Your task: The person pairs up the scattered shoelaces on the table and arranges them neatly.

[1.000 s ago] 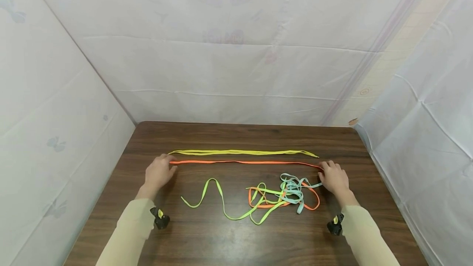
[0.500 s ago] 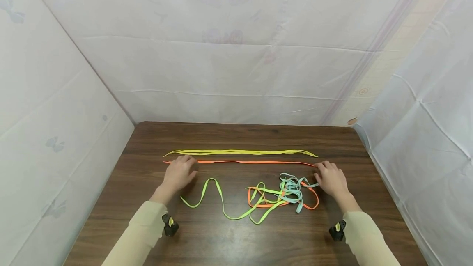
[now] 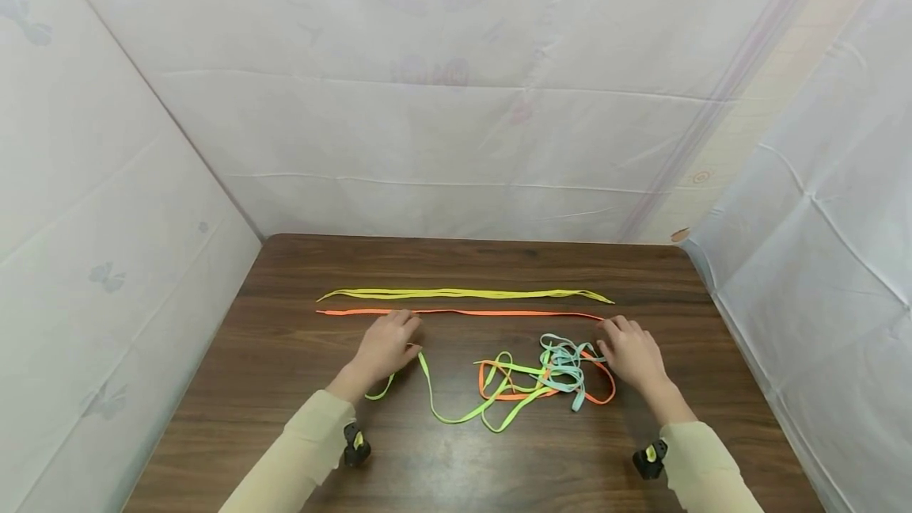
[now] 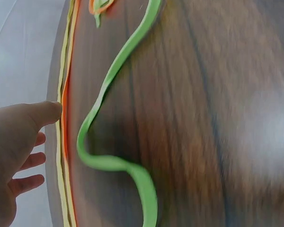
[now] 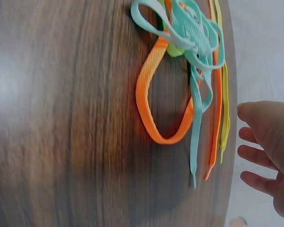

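An orange shoelace [image 3: 492, 313] lies stretched nearly straight across the table. My left hand [image 3: 388, 345] is over the left part of a wavy lime-green shoelace [image 3: 456, 421], covering some of it. In the left wrist view its fingers [image 4: 31, 183] are relaxed and hold nothing. Near the orange lace's right end is my right hand [image 3: 632, 348], also holding nothing, with its thumb [image 5: 253, 113] and fingers apart. Just left of it, a light blue shoelace [image 3: 564, 374] lies tangled over the green one and a second orange shoelace [image 5: 143, 92].
Behind the straight orange lace, several yellow shoelaces [image 3: 456, 293] lie side by side, parallel to it. All rest on a dark wood-grain table [image 3: 442, 481]. Whitish sheeting [image 3: 456, 133] hangs behind the table and along both sides.
My left hand has left the orange lace's left end and moved right and nearer, over the green lace. The right hand has come off the other end, shifting slightly left and nearer.
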Motion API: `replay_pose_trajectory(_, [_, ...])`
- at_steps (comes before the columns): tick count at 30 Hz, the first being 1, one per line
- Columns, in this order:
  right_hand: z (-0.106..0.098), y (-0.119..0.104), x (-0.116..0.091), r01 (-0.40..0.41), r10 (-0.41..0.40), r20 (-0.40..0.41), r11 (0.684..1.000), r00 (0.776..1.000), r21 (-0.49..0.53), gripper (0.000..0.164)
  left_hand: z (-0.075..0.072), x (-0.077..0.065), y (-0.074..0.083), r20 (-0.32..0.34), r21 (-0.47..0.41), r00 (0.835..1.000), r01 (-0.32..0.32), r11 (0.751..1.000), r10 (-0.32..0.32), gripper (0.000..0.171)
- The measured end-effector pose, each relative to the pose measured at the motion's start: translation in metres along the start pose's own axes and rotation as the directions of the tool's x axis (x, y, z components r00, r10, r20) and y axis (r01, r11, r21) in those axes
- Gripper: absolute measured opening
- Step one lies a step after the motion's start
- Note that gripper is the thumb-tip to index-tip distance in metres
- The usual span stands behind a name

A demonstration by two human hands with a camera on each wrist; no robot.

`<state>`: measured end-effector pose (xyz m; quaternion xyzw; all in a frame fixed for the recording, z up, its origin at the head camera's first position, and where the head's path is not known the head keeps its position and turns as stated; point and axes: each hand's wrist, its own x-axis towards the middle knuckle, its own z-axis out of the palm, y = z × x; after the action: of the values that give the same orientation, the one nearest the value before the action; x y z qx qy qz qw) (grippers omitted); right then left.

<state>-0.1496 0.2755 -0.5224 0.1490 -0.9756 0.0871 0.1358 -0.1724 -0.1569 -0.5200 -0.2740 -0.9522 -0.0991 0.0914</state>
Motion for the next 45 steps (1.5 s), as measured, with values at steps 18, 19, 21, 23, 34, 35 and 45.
replay_pose_trajectory(18, [0.006,-0.032,-0.004,0.137,-0.135,-0.089,0.99,0.987,0.017,0.026,0.024,0.026,0.071,0.009,0.069,0.974,-0.228,0.971,0.228,0.038])
replay_pose_trajectory(19, [0.007,-0.034,-0.005,0.145,-0.143,-0.091,0.989,0.986,0.018,0.026,0.025,0.027,0.075,0.003,0.065,0.97,-0.241,0.968,0.242,0.037])
replay_pose_trajectory(21, [0.008,-0.038,-0.006,0.157,-0.154,-0.091,0.987,0.984,0.022,0.026,0.026,0.029,0.081,-0.005,0.063,0.964,-0.264,0.963,0.265,0.035])
replay_pose_trajectory(23, [0.009,-0.042,-0.007,0.163,-0.16,-0.084,0.986,0.984,0.027,0.026,0.027,0.031,0.087,-0.012,0.062,0.96,-0.28,0.958,0.281,0.032])
replay_pose_trajectory(34, [0.014,-0.06,-0.014,0.197,-0.196,-0.064,0.98,0.979,0.017,0.027,0.047,0.043,0.109,-0.106,0.143,0.908,-0.389,0.91,0.405,0.006])
replay_pose_trajectory(35, [0.015,-0.062,-0.015,0.203,-0.201,-0.067,0.979,0.977,0.021,0.027,0.049,0.043,0.111,-0.113,0.151,0.903,-0.396,0.906,0.414,0.005])
replay_pose_trajectory(45, [0.022,-0.074,-0.017,0.236,-0.231,-0.085,0.971,0.969,0.05,0.024,0.056,0.044,0.117,-0.041,0.217,0.921,-0.371,0.903,0.388,0.015])
